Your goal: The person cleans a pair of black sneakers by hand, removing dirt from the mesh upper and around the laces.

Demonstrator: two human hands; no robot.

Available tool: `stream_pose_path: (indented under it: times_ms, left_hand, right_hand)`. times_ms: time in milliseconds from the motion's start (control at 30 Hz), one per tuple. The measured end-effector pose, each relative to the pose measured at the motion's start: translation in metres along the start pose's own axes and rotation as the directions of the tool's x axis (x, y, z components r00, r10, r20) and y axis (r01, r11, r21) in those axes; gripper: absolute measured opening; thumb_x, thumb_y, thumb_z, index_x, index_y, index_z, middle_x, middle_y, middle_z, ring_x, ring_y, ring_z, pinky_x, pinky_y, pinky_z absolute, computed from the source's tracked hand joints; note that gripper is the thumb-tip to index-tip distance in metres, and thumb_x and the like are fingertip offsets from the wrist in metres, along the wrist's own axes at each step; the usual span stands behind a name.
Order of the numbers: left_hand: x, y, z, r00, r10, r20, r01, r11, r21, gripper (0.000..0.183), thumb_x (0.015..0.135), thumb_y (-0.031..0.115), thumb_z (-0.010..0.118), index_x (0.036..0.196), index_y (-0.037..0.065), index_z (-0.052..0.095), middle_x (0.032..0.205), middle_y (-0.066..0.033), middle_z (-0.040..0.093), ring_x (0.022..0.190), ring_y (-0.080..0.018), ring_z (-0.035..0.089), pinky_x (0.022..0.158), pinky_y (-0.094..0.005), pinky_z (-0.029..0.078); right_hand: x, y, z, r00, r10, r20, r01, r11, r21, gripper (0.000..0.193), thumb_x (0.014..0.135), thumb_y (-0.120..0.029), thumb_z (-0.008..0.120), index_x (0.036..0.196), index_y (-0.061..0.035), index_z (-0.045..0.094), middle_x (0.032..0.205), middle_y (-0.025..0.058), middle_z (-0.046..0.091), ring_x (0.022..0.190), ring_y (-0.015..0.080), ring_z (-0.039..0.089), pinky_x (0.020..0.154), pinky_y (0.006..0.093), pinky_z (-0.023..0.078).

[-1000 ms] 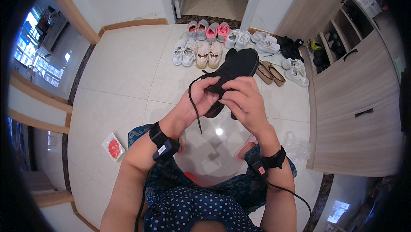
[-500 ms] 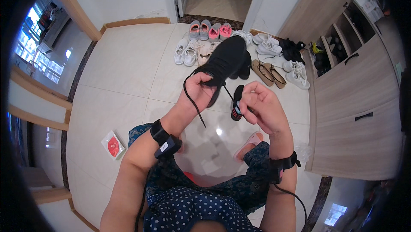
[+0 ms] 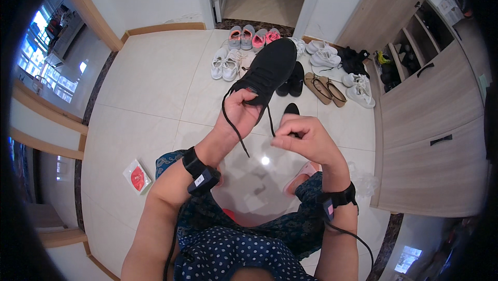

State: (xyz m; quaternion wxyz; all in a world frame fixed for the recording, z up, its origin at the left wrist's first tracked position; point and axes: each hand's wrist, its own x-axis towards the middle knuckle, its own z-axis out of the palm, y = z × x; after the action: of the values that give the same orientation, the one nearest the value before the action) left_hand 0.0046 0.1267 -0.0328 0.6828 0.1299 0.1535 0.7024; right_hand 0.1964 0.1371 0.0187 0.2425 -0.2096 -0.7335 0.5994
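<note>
My left hand (image 3: 239,111) is closed round the heel end of a black lace-up shoe (image 3: 271,67), held up with its toe pointing away and to the right. One loose black lace end hangs down across my left wrist. The other black shoelace (image 3: 271,121) runs down from the shoe to the fingertips of my right hand (image 3: 306,138), which is pinched shut on it. Beyond the right hand, a dark shoe (image 3: 291,108) rests on the floor, mostly hidden by that hand.
Pairs of shoes stand along the doorway: grey sneakers (image 3: 235,38), white shoes (image 3: 230,68), brown flats (image 3: 317,88) and black shoes (image 3: 296,79). A wooden shoe cabinet (image 3: 430,120) with open shelves borders the right. A white and red packet (image 3: 137,177) lies left on the tiles.
My right hand has moved left and slightly down, turning over, and the lace now hangs steeper. The shoe in my left hand has shifted slightly left.
</note>
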Motion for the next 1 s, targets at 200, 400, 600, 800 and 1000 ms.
stream_pose_path:
  times_ms: [200, 400, 600, 800, 1000]
  left_hand:
    - [0.002, -0.009, -0.009, 0.996, 0.033, -0.079, -0.025, 0.994, 0.103, 0.046, 0.079, -0.004, 0.052, 0.124, -0.002, 0.043, 0.119, -0.0104, 0.055, 0.108, -0.0198, 0.054, 0.096, -0.0329, 0.043]
    - [-0.003, -0.011, -0.008, 0.986, 0.03, -0.162, 0.0, 0.983, 0.185, 0.043, 0.078, -0.002, 0.055, 0.119, 0.0, 0.041, 0.11, -0.0071, 0.053, 0.099, -0.0173, 0.052, 0.089, -0.0302, 0.044]
    - [0.006, -0.016, -0.017, 0.985, 0.117, -0.127, -0.094, 0.981, 0.172, 0.042, 0.078, -0.003, 0.055, 0.118, 0.001, 0.042, 0.108, -0.0076, 0.053, 0.1, -0.0175, 0.052, 0.09, -0.0297, 0.044]
    - [0.003, -0.015, -0.019, 0.982, 0.082, -0.168, -0.058, 0.988, 0.145, 0.04, 0.077, -0.008, 0.054, 0.115, 0.0, 0.044, 0.104, -0.0081, 0.056, 0.097, -0.0184, 0.055, 0.092, -0.0303, 0.044]
    - [0.004, -0.019, -0.025, 0.956, 0.083, -0.28, -0.022, 0.976, 0.215, 0.024, 0.078, -0.008, 0.051, 0.102, -0.002, 0.05, 0.097, -0.009, 0.058, 0.092, -0.0194, 0.056, 0.09, -0.0314, 0.044]
  right_hand:
    - [0.012, 0.019, 0.036, 0.962, -0.024, -0.273, -0.062, 0.951, -0.303, 0.032, 0.07, -0.028, 0.08, 0.086, -0.0049, 0.066, 0.071, 0.0021, 0.05, 0.058, 0.012, 0.048, 0.052, 0.0269, 0.039]
    - [0.013, 0.021, 0.052, 0.964, -0.046, -0.262, -0.099, 0.853, -0.513, 0.03, 0.071, -0.027, 0.076, 0.085, -0.005, 0.062, 0.071, 0.0059, 0.051, 0.059, 0.0194, 0.052, 0.054, 0.0312, 0.042]
    - [0.01, 0.022, 0.041, 0.971, -0.14, -0.194, 0.09, 0.965, -0.247, 0.01, 0.081, -0.01, 0.061, 0.088, -0.003, 0.06, 0.074, 0.0069, 0.056, 0.056, 0.0142, 0.052, 0.051, 0.0265, 0.041]
    - [0.001, -0.016, 0.005, 0.961, 0.233, -0.152, -0.096, 0.791, 0.605, 0.008, 0.086, -0.006, 0.053, 0.088, 0.0012, 0.055, 0.081, 0.0115, 0.064, 0.047, 0.003, 0.041, 0.042, 0.0162, 0.031]
    - [-0.003, -0.028, -0.001, 0.971, 0.198, -0.131, -0.063, 0.746, 0.663, 0.007, 0.089, -0.006, 0.049, 0.092, -0.002, 0.053, 0.079, 0.0123, 0.064, 0.041, 0.0024, 0.037, 0.038, 0.0156, 0.025]
